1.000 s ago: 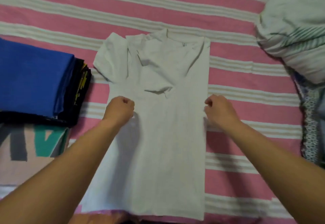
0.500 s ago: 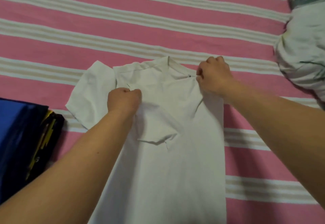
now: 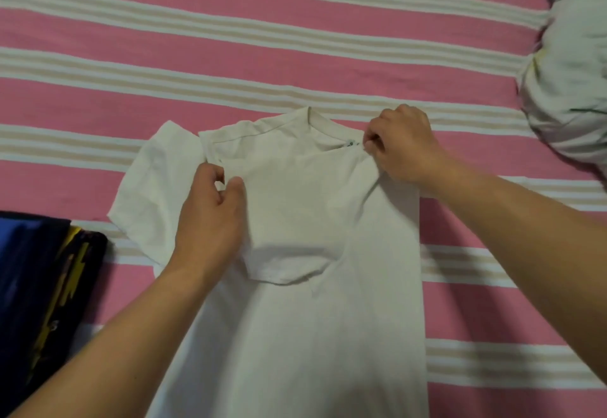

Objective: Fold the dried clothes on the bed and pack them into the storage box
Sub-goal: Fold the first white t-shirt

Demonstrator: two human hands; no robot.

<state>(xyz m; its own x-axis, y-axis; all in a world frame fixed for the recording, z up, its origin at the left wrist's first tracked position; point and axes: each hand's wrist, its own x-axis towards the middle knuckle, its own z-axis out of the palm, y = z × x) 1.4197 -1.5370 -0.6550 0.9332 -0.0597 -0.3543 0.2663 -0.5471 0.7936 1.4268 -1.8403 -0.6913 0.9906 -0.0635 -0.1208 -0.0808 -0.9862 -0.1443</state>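
While the left hand (image 3: 210,217) pinches soft cloth, the right hand (image 3: 402,143) grips the white shirt's (image 3: 295,335) ribbed collar

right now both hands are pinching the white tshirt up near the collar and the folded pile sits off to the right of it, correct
Not quite: the pile is on the other side. In the head view the left hand and right hand do pinch the white t-shirt near its collar, but the folded pile of blue and black clothes sits to the left of it. What lies to the right is a pale crumpled bundle of cloth, not a folded pile.
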